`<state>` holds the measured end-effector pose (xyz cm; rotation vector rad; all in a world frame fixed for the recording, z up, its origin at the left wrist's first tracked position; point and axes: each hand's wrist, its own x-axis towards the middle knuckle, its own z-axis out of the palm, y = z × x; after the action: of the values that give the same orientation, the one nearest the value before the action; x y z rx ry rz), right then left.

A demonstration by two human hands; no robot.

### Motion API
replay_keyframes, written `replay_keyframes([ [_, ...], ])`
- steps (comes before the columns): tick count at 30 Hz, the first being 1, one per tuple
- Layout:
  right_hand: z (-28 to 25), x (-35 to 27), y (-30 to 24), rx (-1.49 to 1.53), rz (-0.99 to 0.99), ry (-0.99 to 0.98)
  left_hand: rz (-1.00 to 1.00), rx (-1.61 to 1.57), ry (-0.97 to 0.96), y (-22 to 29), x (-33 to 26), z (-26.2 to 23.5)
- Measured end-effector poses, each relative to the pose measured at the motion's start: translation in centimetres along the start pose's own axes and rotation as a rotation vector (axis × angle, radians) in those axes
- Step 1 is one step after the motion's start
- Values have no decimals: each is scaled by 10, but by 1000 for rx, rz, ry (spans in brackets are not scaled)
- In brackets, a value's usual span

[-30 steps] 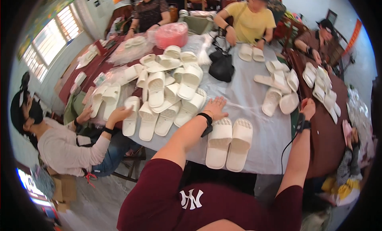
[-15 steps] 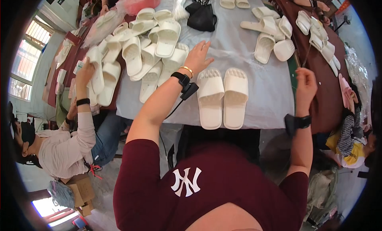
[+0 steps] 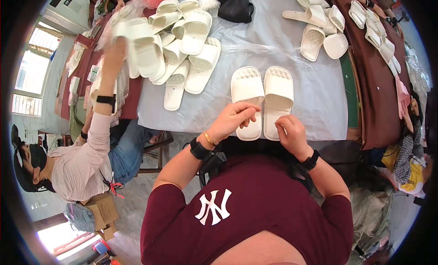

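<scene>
A pair of white slippers stands side by side at the near edge of the covered table, the left slipper (image 3: 247, 85) and the right slipper (image 3: 279, 88) with toes pointing away. Over the heel part of the left one is my left hand (image 3: 232, 121), its fingers bent and brought together. My right hand (image 3: 294, 135) is at the outer edge of the right slipper's heel, fingers curled in a pinch. Whatever either hand may hold is too small or hidden.
A heap of white slippers (image 3: 194, 34) lies to the left. More slippers (image 3: 314, 39) are at the far right, with a black bag (image 3: 235, 7) at the back. A co-worker's blurred hand (image 3: 114, 55) moves slippers at the left; dark red tables (image 3: 372, 98) flank both sides.
Both my hands have come in from beyond and beside the slippers to their heels. The view has shifted slightly. The co-worker's hand has moved up and right with a slipper.
</scene>
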<state>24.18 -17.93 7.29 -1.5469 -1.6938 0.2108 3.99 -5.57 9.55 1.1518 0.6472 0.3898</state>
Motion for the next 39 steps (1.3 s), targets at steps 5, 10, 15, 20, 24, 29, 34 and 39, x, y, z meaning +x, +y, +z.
replay_keyframes([
  [5, -5, -22, -8, 3, 34, -235, -181, 194, 56, -21, -9, 1],
  [10, -14, -38, -21, 83, 158, -353, -452, 432, -127, -28, -20, 7],
  [15, -16, -35, -25, 129, 183, -361, -503, 501, -234, -28, -19, 5],
  [20, -9, -21, -17, 68, 164, -316, -429, 534, -118, -32, -6, -6],
  [24, 7, 1, 4, -45, 71, -160, -252, 558, 135, -33, 14, -23],
  [29, 18, 19, 20, -155, -56, -6, -50, 684, 327, -22, 22, -27],
  [34, 10, 14, 20, -92, -93, 37, 51, 718, 519, -36, 38, -67],
  [39, -3, 34, 38, 3, 94, 92, 67, 661, 668, -42, 69, -106],
])
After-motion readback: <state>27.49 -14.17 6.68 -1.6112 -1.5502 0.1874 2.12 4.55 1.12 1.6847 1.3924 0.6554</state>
